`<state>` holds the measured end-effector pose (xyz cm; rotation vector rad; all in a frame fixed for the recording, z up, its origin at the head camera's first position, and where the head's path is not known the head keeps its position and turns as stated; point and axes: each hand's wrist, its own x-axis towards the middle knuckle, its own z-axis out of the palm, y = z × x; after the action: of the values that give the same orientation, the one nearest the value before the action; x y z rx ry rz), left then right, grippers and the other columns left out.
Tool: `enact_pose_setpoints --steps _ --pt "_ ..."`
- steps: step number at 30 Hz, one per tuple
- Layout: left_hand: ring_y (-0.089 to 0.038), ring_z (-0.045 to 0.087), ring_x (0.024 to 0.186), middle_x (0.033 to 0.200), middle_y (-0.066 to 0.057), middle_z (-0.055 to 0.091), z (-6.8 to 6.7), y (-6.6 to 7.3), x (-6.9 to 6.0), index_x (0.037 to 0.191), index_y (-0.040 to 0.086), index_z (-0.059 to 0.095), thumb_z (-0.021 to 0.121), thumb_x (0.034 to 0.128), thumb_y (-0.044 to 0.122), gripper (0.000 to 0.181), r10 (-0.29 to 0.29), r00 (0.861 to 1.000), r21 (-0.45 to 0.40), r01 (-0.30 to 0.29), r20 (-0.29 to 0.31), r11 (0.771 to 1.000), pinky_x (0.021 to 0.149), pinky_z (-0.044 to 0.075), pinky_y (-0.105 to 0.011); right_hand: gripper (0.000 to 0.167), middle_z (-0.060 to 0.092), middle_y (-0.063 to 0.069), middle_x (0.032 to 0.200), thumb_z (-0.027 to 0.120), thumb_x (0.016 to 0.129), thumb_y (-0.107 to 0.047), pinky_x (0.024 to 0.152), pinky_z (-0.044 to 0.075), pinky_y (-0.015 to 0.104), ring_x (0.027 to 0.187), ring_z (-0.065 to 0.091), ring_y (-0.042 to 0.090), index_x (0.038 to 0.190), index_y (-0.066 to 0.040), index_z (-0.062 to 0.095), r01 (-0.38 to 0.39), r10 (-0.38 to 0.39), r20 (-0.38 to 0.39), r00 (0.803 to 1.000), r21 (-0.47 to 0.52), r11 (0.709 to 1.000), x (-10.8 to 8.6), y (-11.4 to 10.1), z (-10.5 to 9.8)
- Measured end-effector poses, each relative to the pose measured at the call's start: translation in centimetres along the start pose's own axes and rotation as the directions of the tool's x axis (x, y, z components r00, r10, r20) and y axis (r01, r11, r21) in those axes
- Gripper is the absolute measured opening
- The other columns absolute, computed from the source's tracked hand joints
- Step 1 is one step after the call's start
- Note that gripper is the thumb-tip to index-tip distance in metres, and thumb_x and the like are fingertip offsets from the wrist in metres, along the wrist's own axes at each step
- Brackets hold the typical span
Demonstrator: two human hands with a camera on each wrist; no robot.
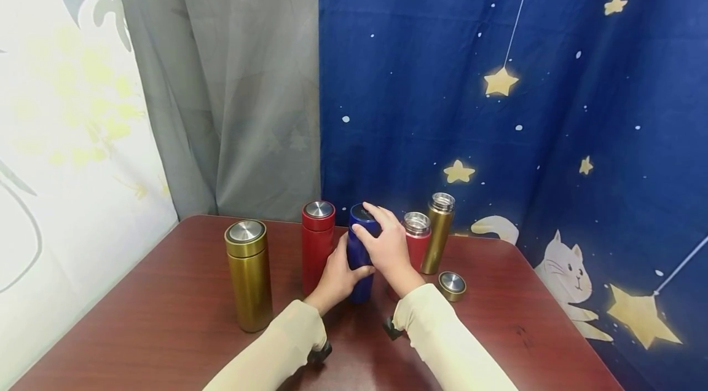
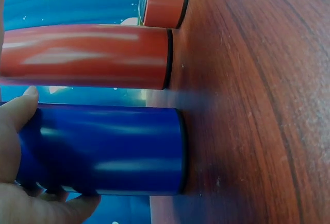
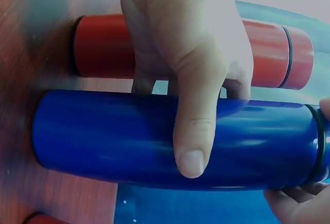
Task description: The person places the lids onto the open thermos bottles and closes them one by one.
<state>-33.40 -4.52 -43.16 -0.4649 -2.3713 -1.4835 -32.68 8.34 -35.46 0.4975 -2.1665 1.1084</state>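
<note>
A blue bottle (image 1: 361, 289) stands upright on the table, its base on the wood in the left wrist view (image 2: 118, 152). Around its body my left hand (image 1: 338, 273) is wrapped, thumb across the front in the right wrist view (image 3: 193, 54). My right hand (image 1: 389, 246) grips the lid from above, its fingertips around the lid's edge. Just left of the blue bottle is a red bottle (image 1: 316, 256) with a steel-topped lid. On the right, partly behind my right hand, stands a lidless red bottle (image 1: 418, 242).
A gold bottle (image 1: 250, 286) with its lid on stands at the left. Toward the back right is a lidless gold bottle (image 1: 439, 234), with a gold lid (image 1: 452, 286) lying on the table (image 1: 498, 329) in front of it. Curtains hang behind the table.
</note>
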Motion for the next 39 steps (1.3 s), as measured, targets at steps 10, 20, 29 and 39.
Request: enact_pose_setpoints --steps 10,20,29,39 --pt "-0.036 0.056 0.118 0.135 -0.018 0.052 -0.1 0.1 -0.1 0.149 0.007 0.027 0.081 0.0799 0.026 0.09 -0.016 1.0 -0.018 0.016 0.004 1.0 0.097 0.044 -0.056 0.051 0.06 0.009 0.12 0.079 0.081 -0.038 0.091 0.051 0.041 0.11 0.058 0.025 0.124 -0.016 0.066 0.016 -0.019 -0.043 0.999 -0.077 0.997 0.1 -0.2 0.5" --pt "-0.035 0.058 0.115 0.132 -0.019 0.055 0.0 0.2 0.3 0.148 0.005 0.03 0.082 0.0788 0.027 0.089 0.013 1.0 0.007 -0.013 -0.008 1.0 0.095 0.046 -0.053 0.052 0.06 0.009 0.116 0.082 0.078 -0.034 0.086 0.053 0.041 0.104 0.059 0.025 0.119 -0.012 0.06 -0.065 0.065 -0.055 0.996 0.008 0.998 0.7 -0.5 0.8" --pt "-0.035 0.057 0.117 0.132 -0.018 0.055 0.0 0.2 0.1 0.147 0.007 0.03 0.083 0.078 0.027 0.09 0.009 1.0 0.011 -0.009 -0.008 1.0 0.097 0.044 -0.055 0.052 0.061 0.01 0.124 0.075 0.085 -0.02 0.089 0.051 0.045 0.105 0.06 0.028 0.132 -0.015 0.054 -0.142 0.129 0.06 0.99 0.305 0.942 0.2 0.7 0.5" --pt "-0.036 0.055 0.119 0.134 -0.018 0.054 -0.1 0.3 0.0 0.148 0.006 0.029 0.083 0.0783 0.025 0.09 -0.008 1.0 0.015 0.009 -0.005 1.0 0.098 0.042 -0.056 0.054 0.057 0.018 0.131 0.074 0.085 -0.008 0.092 0.049 0.051 0.11 0.06 0.038 0.136 -0.005 0.054 -0.143 0.11 0.109 0.988 0.369 0.918 0.1 1.2 0.0"
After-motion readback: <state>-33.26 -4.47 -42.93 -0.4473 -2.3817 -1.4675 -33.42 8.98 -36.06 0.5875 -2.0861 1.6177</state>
